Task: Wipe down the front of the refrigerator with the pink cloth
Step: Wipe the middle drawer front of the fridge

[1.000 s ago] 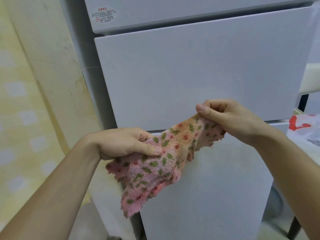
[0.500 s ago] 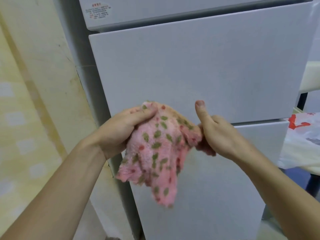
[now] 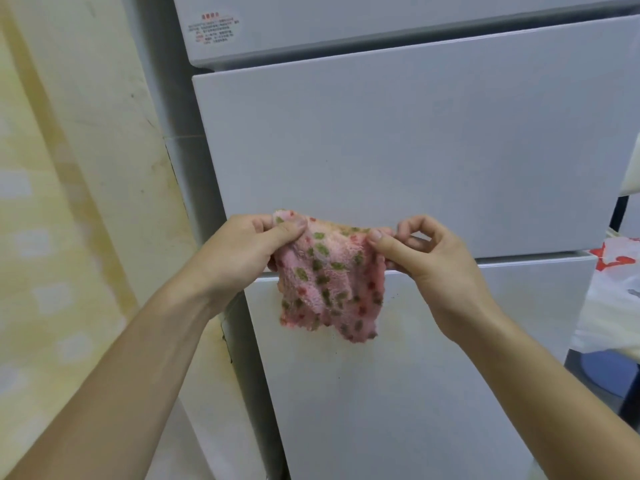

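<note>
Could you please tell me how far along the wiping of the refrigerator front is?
Done: the pink cloth is picked up. In hand: the left hand and right hand pinch its top corners, spreading it before the refrigerator. Left: nothing shows wiping yet; the lower door bears dark specks and a yellowish smear.

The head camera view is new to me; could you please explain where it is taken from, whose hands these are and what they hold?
No machine here: a person wears one wide-angle camera on the head, looking forward and down, so the two bare arms coming in from below are the wearer's own. The left hand and the right hand each pinch a top corner of the pink cloth, which hangs slack between them. Behind it stands the white refrigerator, doors shut. A yellowish wall is on the left, a white plastic bag at the right edge.
</note>
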`<act>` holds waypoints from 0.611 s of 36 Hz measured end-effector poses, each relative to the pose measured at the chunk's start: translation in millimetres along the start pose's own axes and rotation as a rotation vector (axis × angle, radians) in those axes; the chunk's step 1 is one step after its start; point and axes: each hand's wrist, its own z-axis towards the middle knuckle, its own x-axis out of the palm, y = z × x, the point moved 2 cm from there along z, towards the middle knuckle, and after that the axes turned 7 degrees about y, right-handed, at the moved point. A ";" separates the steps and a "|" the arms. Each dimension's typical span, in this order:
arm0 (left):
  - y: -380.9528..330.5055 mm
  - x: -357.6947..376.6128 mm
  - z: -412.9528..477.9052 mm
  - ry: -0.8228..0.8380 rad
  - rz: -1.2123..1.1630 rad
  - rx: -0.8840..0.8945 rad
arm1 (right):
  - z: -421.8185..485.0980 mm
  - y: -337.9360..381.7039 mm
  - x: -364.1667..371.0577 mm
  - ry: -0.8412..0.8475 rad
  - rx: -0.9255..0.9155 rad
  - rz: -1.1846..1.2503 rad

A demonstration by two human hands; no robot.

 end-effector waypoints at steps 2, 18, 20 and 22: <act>0.5 -1.2 -0.2 -0.017 0.021 -0.026 | 0.3 -0.7 0.3 0.007 0.028 0.030; -3.2 -11.5 -3.1 -0.135 0.167 0.073 | 10.7 8.2 -7.6 -0.024 -0.179 -0.671; -1.4 -12.8 -0.6 -0.268 0.233 0.123 | 10.9 11.0 -8.8 0.010 -0.131 -0.605; 0.9 -9.4 1.6 -0.413 0.243 0.177 | 9.1 15.0 -5.4 0.039 -0.091 -0.413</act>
